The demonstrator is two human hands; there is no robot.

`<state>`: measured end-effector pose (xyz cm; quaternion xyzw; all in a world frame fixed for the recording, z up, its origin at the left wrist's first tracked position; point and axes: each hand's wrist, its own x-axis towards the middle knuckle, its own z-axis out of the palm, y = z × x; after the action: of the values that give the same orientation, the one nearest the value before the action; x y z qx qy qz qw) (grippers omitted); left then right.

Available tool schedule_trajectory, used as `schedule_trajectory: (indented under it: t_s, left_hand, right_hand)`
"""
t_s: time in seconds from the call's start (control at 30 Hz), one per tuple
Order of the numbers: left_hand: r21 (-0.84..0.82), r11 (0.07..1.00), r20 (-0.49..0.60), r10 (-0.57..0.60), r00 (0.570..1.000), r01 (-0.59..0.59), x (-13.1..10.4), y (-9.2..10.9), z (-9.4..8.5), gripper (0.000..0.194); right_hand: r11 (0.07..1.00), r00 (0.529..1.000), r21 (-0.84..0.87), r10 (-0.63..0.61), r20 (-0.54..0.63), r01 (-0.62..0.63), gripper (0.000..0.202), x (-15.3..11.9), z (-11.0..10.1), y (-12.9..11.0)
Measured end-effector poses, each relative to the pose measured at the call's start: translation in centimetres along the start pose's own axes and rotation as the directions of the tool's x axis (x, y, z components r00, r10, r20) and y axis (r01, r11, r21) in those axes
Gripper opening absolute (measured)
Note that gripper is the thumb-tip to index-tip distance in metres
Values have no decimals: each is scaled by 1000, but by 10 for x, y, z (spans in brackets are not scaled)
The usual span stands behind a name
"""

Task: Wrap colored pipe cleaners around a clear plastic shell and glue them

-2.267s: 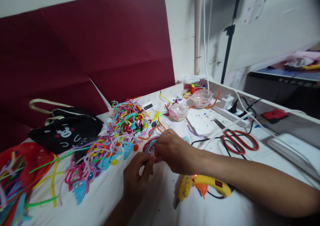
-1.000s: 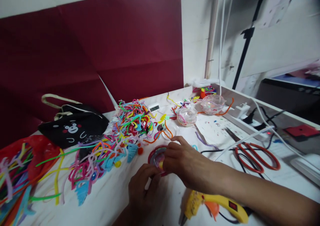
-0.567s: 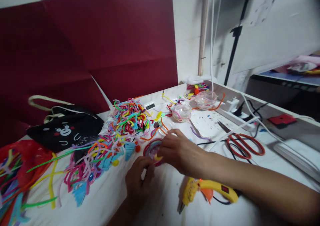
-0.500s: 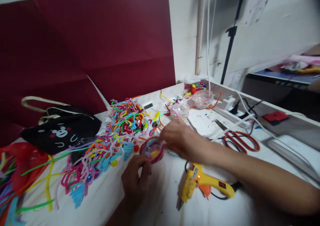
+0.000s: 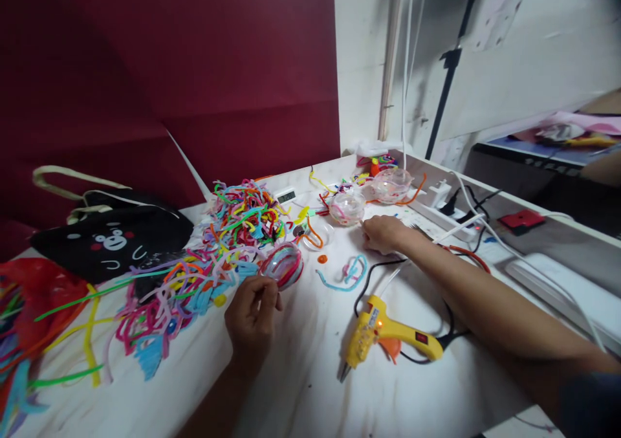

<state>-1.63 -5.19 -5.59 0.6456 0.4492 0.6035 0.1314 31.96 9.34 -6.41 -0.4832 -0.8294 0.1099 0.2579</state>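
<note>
My left hand [image 5: 252,315] pinches the lower edge of a clear round bowl [image 5: 282,266] lined with pink, red and blue strips, tilted above the table. My right hand [image 5: 382,234] is closed near a clear plastic bowl [image 5: 347,208]; whether its fingertips hold anything is too small to tell. A second clear bowl [image 5: 392,186] stands behind. Blue and pink pipe cleaners [image 5: 347,281] lie curled on the table between my hands, with a small orange piece [image 5: 323,259] beside them. The yellow glue gun [image 5: 376,334] lies below my right forearm.
A heap of colourful pipe cleaners [image 5: 247,221] lies left of centre. Further left are a black bag [image 5: 116,240] and a red plastic bag [image 5: 53,302]. At right are a power strip [image 5: 451,221], cables, red-handled pliers [image 5: 468,255] and a white box [image 5: 557,295].
My right hand has left the colourful bowl and moved right, close to the clear bowl. My left hand has shifted slightly left with the colourful bowl, which is now tilted.
</note>
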Motion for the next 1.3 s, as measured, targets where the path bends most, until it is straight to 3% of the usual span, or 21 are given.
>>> schedule_trajectory:
  t_s: [0.13, 0.23, 0.3, 0.43, 0.57, 0.8, 0.97, 1.17, 1.3]
  left_hand:
    - [-17, 1000, -29, -27, 999, 26, -1, 1, 3, 25]
    - [-29, 999, -31, -42, 999, 41, -1, 1, 4, 23]
    - [-24, 999, -29, -42, 999, 41, -1, 0, 3, 26]
    - [-26, 1000, 8, -8, 1000, 8, 2, -4, 0, 30]
    - [-60, 998, 10, -8, 1000, 8, 3, -7, 0, 33]
    - [-96, 993, -64, -75, 995, 69, -2, 2, 8, 36]
    - [-111, 992, -39, -63, 997, 58, -5, -4, 9, 35]
    - [-63, 997, 11, 37, 999, -36, -1, -11, 4, 32]
    - [-82, 996, 17, 29, 999, -28, 0, -8, 5, 34]
  right_hand:
    - [988, 969, 22, 144, 201, -152, 31, 1, -2, -2]
    - [967, 943, 125, 181, 279, -222, 24, 6, -14, -8]
    - [935, 932, 239, 180, 316, -262, 31, 11, -25, -14]
    - [799, 900, 483, 157, 406, -357, 29, 17, -46, -29]
    - [648, 873, 619, 158, 461, -444, 29, 16, -52, -39]
    - [521, 886, 720, 215, 410, -459, 34, 17, -48, -39]
    - [475, 892, 756, 195, 408, -450, 41, 15, -51, -39]
    - [482, 926, 791, 197, 321, -377, 36, 16, -49, -47]
    - [500, 949, 808, 215, 231, -310, 38, 19, -48, -53]
